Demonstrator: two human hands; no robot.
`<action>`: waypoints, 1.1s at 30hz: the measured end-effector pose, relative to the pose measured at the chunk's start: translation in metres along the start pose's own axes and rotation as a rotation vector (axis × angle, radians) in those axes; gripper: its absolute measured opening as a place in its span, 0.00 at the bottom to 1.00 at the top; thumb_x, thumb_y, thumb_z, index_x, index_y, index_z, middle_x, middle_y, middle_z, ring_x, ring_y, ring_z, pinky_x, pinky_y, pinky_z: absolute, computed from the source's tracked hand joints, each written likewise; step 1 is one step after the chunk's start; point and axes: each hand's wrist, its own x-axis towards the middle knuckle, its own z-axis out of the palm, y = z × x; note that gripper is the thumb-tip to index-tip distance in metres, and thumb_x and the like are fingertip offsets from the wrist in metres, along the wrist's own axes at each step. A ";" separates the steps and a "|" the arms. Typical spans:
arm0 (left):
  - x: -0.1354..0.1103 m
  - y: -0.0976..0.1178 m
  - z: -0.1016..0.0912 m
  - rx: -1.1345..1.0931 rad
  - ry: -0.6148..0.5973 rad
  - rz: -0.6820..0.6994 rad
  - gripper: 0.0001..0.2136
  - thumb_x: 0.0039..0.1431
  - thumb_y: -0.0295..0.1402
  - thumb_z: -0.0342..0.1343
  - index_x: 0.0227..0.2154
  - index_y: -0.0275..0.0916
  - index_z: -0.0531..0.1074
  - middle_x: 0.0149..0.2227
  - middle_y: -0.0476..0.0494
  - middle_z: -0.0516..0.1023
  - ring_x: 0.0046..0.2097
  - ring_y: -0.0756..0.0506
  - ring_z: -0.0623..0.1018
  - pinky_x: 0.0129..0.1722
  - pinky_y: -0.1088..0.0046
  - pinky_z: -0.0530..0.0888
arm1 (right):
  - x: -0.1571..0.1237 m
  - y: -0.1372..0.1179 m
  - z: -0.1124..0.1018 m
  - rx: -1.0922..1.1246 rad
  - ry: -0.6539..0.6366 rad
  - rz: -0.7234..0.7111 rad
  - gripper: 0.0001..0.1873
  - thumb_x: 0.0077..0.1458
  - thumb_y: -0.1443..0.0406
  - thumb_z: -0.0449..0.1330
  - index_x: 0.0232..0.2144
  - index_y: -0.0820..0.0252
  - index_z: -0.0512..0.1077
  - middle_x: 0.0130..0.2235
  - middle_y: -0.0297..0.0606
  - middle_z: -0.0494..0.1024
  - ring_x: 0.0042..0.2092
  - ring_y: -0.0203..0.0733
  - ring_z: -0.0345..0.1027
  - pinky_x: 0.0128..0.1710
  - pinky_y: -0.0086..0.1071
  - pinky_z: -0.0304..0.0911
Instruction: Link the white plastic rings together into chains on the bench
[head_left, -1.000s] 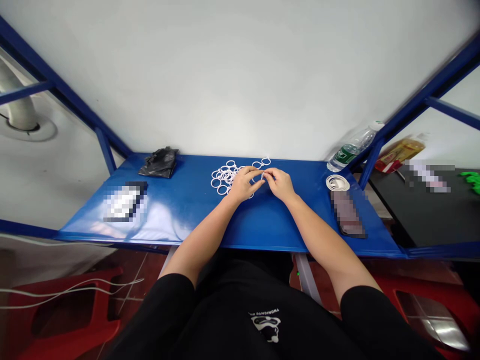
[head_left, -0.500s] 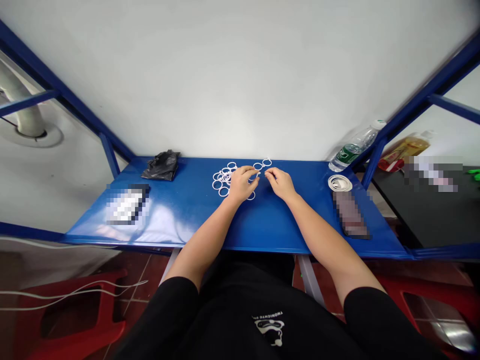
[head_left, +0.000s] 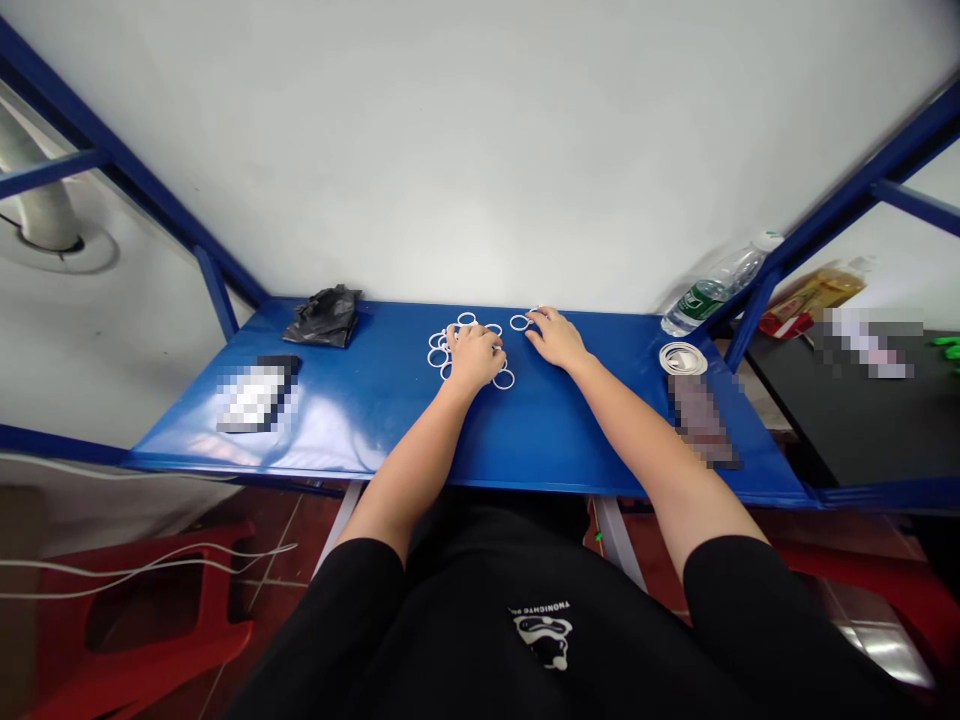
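Several small white rings point(head_left: 439, 347) lie in a loose pile on the blue table point(head_left: 360, 410), near the white wall. My left hand point(head_left: 472, 356) rests palm down on the pile, fingers curled over the rings. One ring point(head_left: 504, 379) lies just right of that hand's wrist. My right hand point(head_left: 553, 337) reaches toward the back of the table, its fingertips at a ring point(head_left: 519, 322) lying apart from the pile. The fingers of the right hand are bent and close together; whether they pinch a ring is hidden.
A crumpled black bag point(head_left: 324, 315) lies at the back left. A blurred flat object point(head_left: 253, 397) sits left of centre. At the right are a clear water bottle point(head_left: 716, 283), a coil of white cable point(head_left: 679, 358) and a blurred dark object point(head_left: 699, 418). Red stools stand below.
Both hands had met in front of the pile, fingertips together on a ring. They have separated: the left moved onto the pile, the right moved back toward the wall.
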 end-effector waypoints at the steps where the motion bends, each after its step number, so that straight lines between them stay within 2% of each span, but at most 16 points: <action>1: 0.000 -0.002 0.004 -0.029 0.043 0.020 0.04 0.56 0.29 0.63 0.31 0.45 0.82 0.45 0.40 0.84 0.55 0.31 0.76 0.69 0.28 0.52 | 0.006 0.002 0.001 0.013 -0.014 0.007 0.26 0.69 0.58 0.60 0.66 0.55 0.72 0.67 0.54 0.71 0.62 0.62 0.71 0.62 0.55 0.69; 3: 0.000 -0.006 0.010 -0.078 0.114 0.059 0.03 0.56 0.31 0.65 0.27 0.45 0.81 0.42 0.40 0.84 0.52 0.31 0.76 0.69 0.24 0.50 | 0.016 0.006 0.003 0.019 -0.067 -0.001 0.23 0.69 0.58 0.60 0.64 0.53 0.75 0.64 0.53 0.75 0.60 0.60 0.73 0.61 0.55 0.69; 6: 0.001 -0.009 0.014 -0.121 0.166 0.105 0.11 0.58 0.37 0.66 0.21 0.44 0.79 0.41 0.41 0.84 0.52 0.32 0.76 0.70 0.23 0.49 | 0.017 0.012 0.004 -0.008 -0.105 -0.023 0.16 0.68 0.62 0.61 0.55 0.54 0.81 0.59 0.51 0.79 0.58 0.59 0.74 0.60 0.54 0.70; 10: 0.001 -0.008 0.013 -0.163 0.164 0.102 0.18 0.59 0.44 0.68 0.17 0.43 0.76 0.39 0.40 0.84 0.53 0.32 0.76 0.71 0.25 0.47 | -0.011 0.025 -0.007 0.013 -0.118 -0.066 0.12 0.64 0.66 0.65 0.48 0.54 0.83 0.53 0.46 0.83 0.53 0.53 0.77 0.55 0.46 0.72; 14: 0.001 -0.004 0.011 -0.202 0.121 0.089 0.17 0.61 0.43 0.67 0.19 0.43 0.78 0.39 0.38 0.83 0.54 0.30 0.76 0.69 0.21 0.44 | -0.048 0.034 -0.021 0.112 -0.088 -0.056 0.10 0.60 0.65 0.68 0.45 0.51 0.84 0.50 0.42 0.84 0.48 0.49 0.79 0.53 0.44 0.73; 16: 0.001 -0.001 0.010 -0.201 0.115 0.098 0.15 0.61 0.43 0.67 0.21 0.43 0.78 0.40 0.39 0.84 0.53 0.31 0.76 0.70 0.22 0.45 | -0.062 0.033 -0.025 0.179 -0.065 -0.025 0.09 0.60 0.63 0.68 0.44 0.52 0.84 0.47 0.40 0.84 0.43 0.46 0.78 0.49 0.42 0.73; 21: 0.003 0.004 0.003 -0.174 0.056 0.126 0.19 0.64 0.40 0.66 0.18 0.41 0.74 0.43 0.41 0.85 0.53 0.32 0.77 0.71 0.28 0.50 | -0.073 0.026 -0.031 0.291 0.026 0.026 0.08 0.58 0.57 0.70 0.37 0.53 0.83 0.41 0.38 0.81 0.35 0.42 0.73 0.41 0.39 0.70; 23: 0.003 0.007 -0.001 -0.190 0.036 0.160 0.15 0.66 0.39 0.64 0.23 0.42 0.77 0.44 0.41 0.85 0.52 0.34 0.78 0.69 0.34 0.58 | -0.073 0.022 -0.032 0.343 0.083 0.005 0.08 0.58 0.56 0.69 0.35 0.54 0.82 0.41 0.38 0.80 0.33 0.40 0.71 0.39 0.38 0.69; 25: 0.002 0.011 -0.004 -0.218 0.010 0.219 0.09 0.68 0.39 0.62 0.34 0.43 0.82 0.46 0.40 0.85 0.51 0.35 0.80 0.65 0.42 0.67 | -0.072 0.018 -0.032 0.396 0.117 -0.038 0.09 0.59 0.56 0.69 0.34 0.54 0.81 0.41 0.37 0.79 0.31 0.39 0.68 0.37 0.38 0.68; 27: 0.001 0.015 -0.006 -0.254 -0.025 0.289 0.11 0.71 0.40 0.59 0.47 0.42 0.82 0.48 0.39 0.85 0.51 0.37 0.80 0.60 0.50 0.73 | -0.073 0.013 -0.032 0.427 0.128 -0.087 0.08 0.60 0.57 0.67 0.34 0.55 0.79 0.41 0.38 0.78 0.31 0.38 0.68 0.37 0.37 0.68; 29: -0.001 0.019 -0.007 -0.295 -0.059 0.345 0.15 0.73 0.40 0.55 0.55 0.41 0.79 0.50 0.37 0.85 0.53 0.38 0.81 0.58 0.53 0.75 | -0.075 0.008 -0.032 0.438 0.126 -0.117 0.07 0.60 0.58 0.66 0.34 0.55 0.77 0.40 0.38 0.78 0.32 0.39 0.69 0.37 0.37 0.68; 31: -0.002 0.022 -0.006 -0.338 -0.100 0.403 0.15 0.75 0.40 0.52 0.55 0.41 0.79 0.51 0.37 0.84 0.53 0.39 0.81 0.57 0.55 0.76 | -0.077 0.003 -0.031 0.443 0.118 -0.114 0.05 0.61 0.60 0.65 0.36 0.54 0.76 0.38 0.37 0.78 0.33 0.41 0.70 0.37 0.36 0.68; 33: -0.003 0.024 -0.006 -0.369 -0.141 0.470 0.14 0.75 0.39 0.52 0.49 0.41 0.81 0.50 0.37 0.84 0.52 0.40 0.82 0.56 0.56 0.78 | -0.078 -0.001 -0.031 0.451 0.114 -0.093 0.04 0.61 0.61 0.63 0.38 0.54 0.75 0.36 0.36 0.79 0.33 0.41 0.71 0.37 0.36 0.69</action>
